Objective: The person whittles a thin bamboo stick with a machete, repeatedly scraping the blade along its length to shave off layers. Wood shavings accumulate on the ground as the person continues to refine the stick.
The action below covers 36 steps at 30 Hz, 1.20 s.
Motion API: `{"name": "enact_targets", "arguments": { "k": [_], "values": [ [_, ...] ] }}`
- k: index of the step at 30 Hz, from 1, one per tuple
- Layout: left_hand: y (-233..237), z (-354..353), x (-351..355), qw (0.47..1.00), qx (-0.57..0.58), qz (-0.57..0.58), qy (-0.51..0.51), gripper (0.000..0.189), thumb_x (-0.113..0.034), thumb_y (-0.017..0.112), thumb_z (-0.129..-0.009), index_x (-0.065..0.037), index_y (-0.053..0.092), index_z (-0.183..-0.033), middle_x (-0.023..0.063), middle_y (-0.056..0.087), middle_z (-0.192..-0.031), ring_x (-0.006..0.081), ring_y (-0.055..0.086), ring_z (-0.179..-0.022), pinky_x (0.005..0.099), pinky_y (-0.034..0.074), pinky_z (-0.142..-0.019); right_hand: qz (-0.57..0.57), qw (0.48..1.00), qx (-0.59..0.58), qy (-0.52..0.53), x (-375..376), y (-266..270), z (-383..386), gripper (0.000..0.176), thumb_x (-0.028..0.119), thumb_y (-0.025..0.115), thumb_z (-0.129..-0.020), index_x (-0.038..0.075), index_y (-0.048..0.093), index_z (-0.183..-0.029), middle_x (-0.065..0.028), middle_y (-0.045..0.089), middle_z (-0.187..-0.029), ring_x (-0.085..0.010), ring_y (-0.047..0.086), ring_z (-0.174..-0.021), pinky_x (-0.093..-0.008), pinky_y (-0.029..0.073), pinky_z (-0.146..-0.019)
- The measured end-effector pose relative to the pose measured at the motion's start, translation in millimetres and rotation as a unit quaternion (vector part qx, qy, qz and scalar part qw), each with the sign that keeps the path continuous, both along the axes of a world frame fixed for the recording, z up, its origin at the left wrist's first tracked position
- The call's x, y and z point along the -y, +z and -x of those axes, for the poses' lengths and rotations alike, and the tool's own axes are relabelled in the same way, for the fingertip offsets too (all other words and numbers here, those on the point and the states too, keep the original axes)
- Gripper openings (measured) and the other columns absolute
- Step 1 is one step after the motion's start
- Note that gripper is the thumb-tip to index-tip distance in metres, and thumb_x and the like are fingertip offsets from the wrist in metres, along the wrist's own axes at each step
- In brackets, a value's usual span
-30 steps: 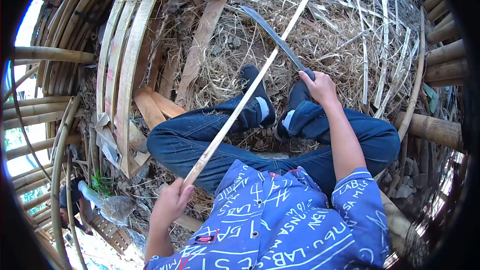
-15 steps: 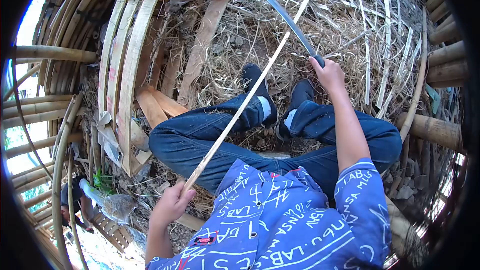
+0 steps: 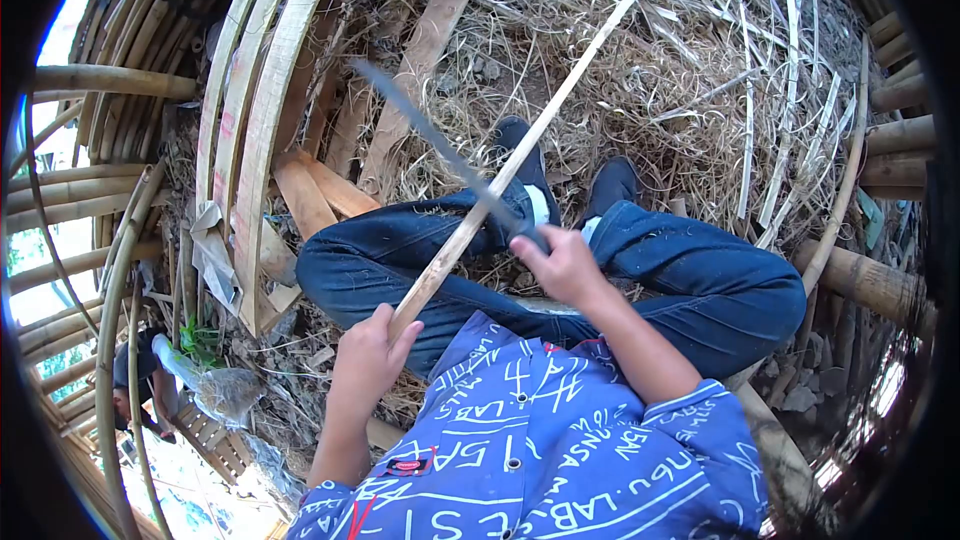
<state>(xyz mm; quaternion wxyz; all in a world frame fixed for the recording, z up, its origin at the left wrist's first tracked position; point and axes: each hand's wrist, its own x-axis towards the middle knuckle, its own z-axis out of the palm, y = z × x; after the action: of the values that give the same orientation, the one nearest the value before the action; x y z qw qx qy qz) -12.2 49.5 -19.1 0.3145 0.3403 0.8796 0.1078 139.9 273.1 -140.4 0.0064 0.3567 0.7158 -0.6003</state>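
Note:
My left hand (image 3: 368,358) is wrapped around the lower end of a long pale bamboo strip (image 3: 560,110), which slants up and to the right past my feet. In my right hand (image 3: 562,268) is the dark handle of a long-bladed knife (image 3: 430,135). The blade is slightly blurred and points up and left, crossing over the strip a little above my left hand. Both hands are in front of my torso, above my bent legs in blue jeans (image 3: 690,265).
A slatted wooden crate (image 3: 268,100) stands at the left, with loose boards inside. Shavings (image 3: 640,110) and long split strips (image 3: 790,90) cover the ground ahead. Bamboo poles (image 3: 115,82) line both sides. At the lower left, another person (image 3: 145,380) is partly visible behind the poles.
My right hand has swung the knife down and left, so its blade now crosses the bamboo strip. My left hand has moved slightly up and right with the strip.

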Motion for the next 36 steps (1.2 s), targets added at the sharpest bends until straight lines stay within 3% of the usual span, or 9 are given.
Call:
{"name": "enact_targets", "arguments": {
  "k": [2, 6, 8, 20, 26, 28, 30, 36],
  "values": [
    [-6, -3, -5, 1.0, -0.003, -0.001, -0.001, 0.038, -0.032, 0.066, -0.092, 0.0, 0.05, -0.081, 0.0248, 0.059, -0.066, 0.0454, 0.061, -0.067, 0.0503, 0.046, -0.058, 0.026, 0.999, -0.022, 0.022, 19, 19, 1, 0.048, 0.05, 0.066, -0.087, 0.003, 0.068, -0.082, -0.0199, 0.064, -0.065, -0.0378, 0.067, -0.064, -0.0444, 0.051, -0.061],
    [-12, -9, -15, 1.0, -0.006, -0.013, 0.01, 0.039, -0.033, 0.066, -0.092, 0.0, 0.051, -0.079, 0.0241, 0.059, -0.064, 0.045, 0.06, -0.065, 0.0503, 0.046, -0.057, -0.042, 0.992, -0.03, 0.116, 33, 29, 2, 0.057, 0.059, 0.061, -0.087, 0.003, 0.068, -0.08, -0.02, 0.065, -0.065, -0.0409, 0.066, -0.065, -0.0472, 0.052, -0.061],
    [-12, -9, -17, 1.0, -0.001, -0.009, 0.016, 0.039, -0.033, 0.066, -0.092, 0.0, 0.051, -0.079, 0.0241, 0.059, -0.064, 0.045, 0.06, -0.065, 0.0504, 0.045, -0.057, -0.141, 0.974, -0.01, 0.176, 26, 36, 4, 0.059, 0.061, 0.059, -0.087, 0.004, 0.068, -0.08, -0.0204, 0.065, -0.066, -0.0407, 0.066, -0.065, -0.0484, 0.053, -0.062],
    [-16, -21, -20, 0.993, 0.081, -0.055, 0.064, 0.037, -0.027, 0.063, -0.096, 0.003, 0.052, -0.078, 0.0244, 0.056, -0.061, 0.0457, 0.057, -0.06, 0.0473, 0.041, -0.052, -0.155, 0.978, 0.021, 0.136, -3, 11, -12, 0.062, 0.063, 0.058, -0.087, 0.002, 0.067, -0.079, -0.0209, 0.065, -0.067, -0.0418, 0.065, -0.067, -0.0496, 0.052, -0.064],
    [-11, -10, -8, 0.999, 0.026, -0.024, 0.039, 0.035, -0.027, 0.064, -0.095, 0.003, 0.055, -0.079, 0.0247, 0.058, -0.063, 0.0453, 0.058, -0.06, 0.0467, 0.043, -0.052, -0.2, 0.968, 0.068, 0.139, -22, 10, -11, 0.06, 0.062, 0.059, -0.086, 0.004, 0.07, -0.081, -0.0199, 0.067, -0.069, -0.0402, 0.067, -0.069, -0.0492, 0.053, -0.066],
    [-9, -6, -5, 0.999, 0.017, -0.036, 0.028, 0.033, -0.027, 0.064, -0.095, 0.002, 0.056, -0.08, 0.0247, 0.059, -0.064, 0.045, 0.059, -0.061, 0.0468, 0.043, -0.052, -0.145, 0.976, 0.094, 0.135, -38, -2, -18, 0.063, 0.064, 0.057, -0.087, 0.003, 0.068, -0.08, -0.0195, 0.067, -0.068, -0.0394, 0.067, -0.07, -0.0489, 0.053, -0.066],
    [-8, -8, -6, 0.999, 0.026, -0.036, 0.03, 0.034, -0.027, 0.065, -0.095, 0.003, 0.056, -0.081, 0.0248, 0.059, -0.064, 0.0451, 0.059, -0.061, 0.0472, 0.043, -0.053, -0.248, 0.948, 0.106, 0.168, -43, -1, -21, 0.065, 0.066, 0.056, -0.086, 0.002, 0.068, -0.081, -0.0204, 0.066, -0.067, -0.0396, 0.067, -0.069, -0.0491, 0.052, -0.064],
    [-4, -2, -5, 0.998, 0.045, -0.025, 0.038, 0.034, -0.027, 0.065, -0.094, 0.003, 0.055, -0.081, 0.0249, 0.058, -0.064, 0.0453, 0.058, -0.062, 0.0467, 0.043, -0.053, -0.279, 0.938, 0.1, 0.177, -45, 1, -18, 0.066, 0.068, 0.055, -0.086, 0.003, 0.067, -0.082, -0.0197, 0.065, -0.065, -0.0394, 0.066, -0.066, -0.0495, 0.052, -0.061]
  ]
}}
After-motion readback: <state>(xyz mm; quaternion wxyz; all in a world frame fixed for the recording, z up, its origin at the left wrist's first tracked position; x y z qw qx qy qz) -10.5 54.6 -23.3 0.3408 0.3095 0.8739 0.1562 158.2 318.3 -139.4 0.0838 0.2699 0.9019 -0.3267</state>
